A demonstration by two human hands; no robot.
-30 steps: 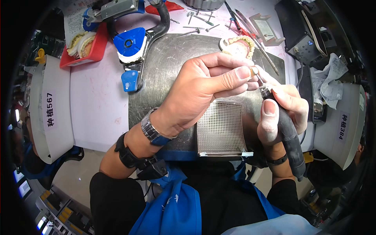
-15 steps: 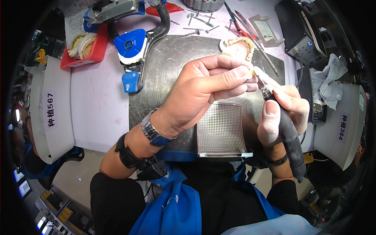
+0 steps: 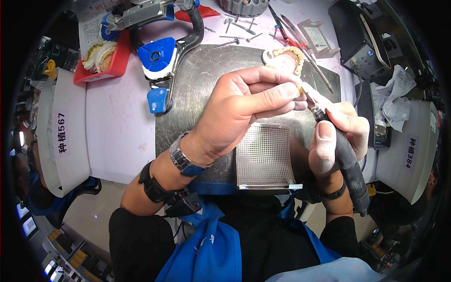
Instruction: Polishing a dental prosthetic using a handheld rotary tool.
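Small yellowish piece (image 3: 299,88) held up to the handpiece (image 3: 346,157)

The left hand (image 3: 249,98) pinches the piece in a narrow grip above the metal plate (image 3: 195,70), with its back uppermost. The right hand (image 3: 339,134) wraps the handpiece, tip just beside the piece; contact is hard to tell. The step looks like grinding or trimming; the next move likely calls for light, steady pressure. The 2 forearms angle inward, hands close together.

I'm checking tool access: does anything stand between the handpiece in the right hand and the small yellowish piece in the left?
Nothing visible does: the handpiece, held in the right hand, points at the small yellowish piece in the left hand. Whether they touch, I cannot tell.
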